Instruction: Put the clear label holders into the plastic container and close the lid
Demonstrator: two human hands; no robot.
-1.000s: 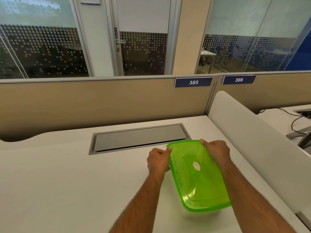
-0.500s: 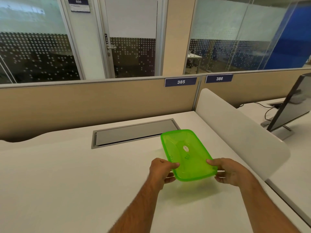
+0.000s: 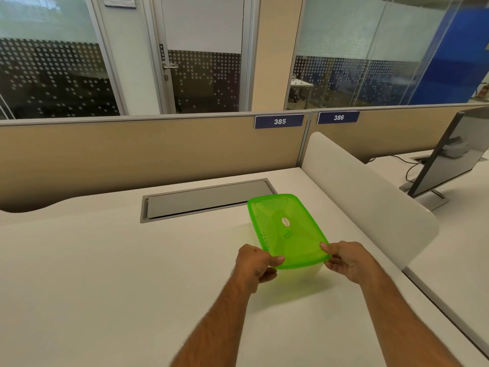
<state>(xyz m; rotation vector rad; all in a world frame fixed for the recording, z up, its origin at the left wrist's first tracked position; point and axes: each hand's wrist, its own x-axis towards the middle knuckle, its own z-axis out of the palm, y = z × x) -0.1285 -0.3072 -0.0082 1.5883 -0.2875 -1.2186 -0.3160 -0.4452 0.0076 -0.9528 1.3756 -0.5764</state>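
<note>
A clear plastic container point(image 3: 300, 274) stands on the white desk with a translucent green lid point(image 3: 287, 229) on top of it. A small round sticker sits in the lid's middle. My left hand point(image 3: 255, 264) pinches the lid's near left corner, thumb on top. My right hand point(image 3: 346, 260) pinches the near right corner the same way. The container's body is mostly hidden under the lid and my hands. I see no label holders; the inside cannot be made out.
A grey cable-tray flap point(image 3: 206, 200) is set into the white desk point(image 3: 105, 274) behind the container. A white side divider point(image 3: 370, 197) rises on the right, a beige partition point(image 3: 132, 152) at the back. A monitor point(image 3: 449, 154) stands on the neighbouring desk.
A second ago both hands held the lid's far corners; they have moved to its near corners. The camera view has shifted, and the grip has stayed much the same for the last half second.
</note>
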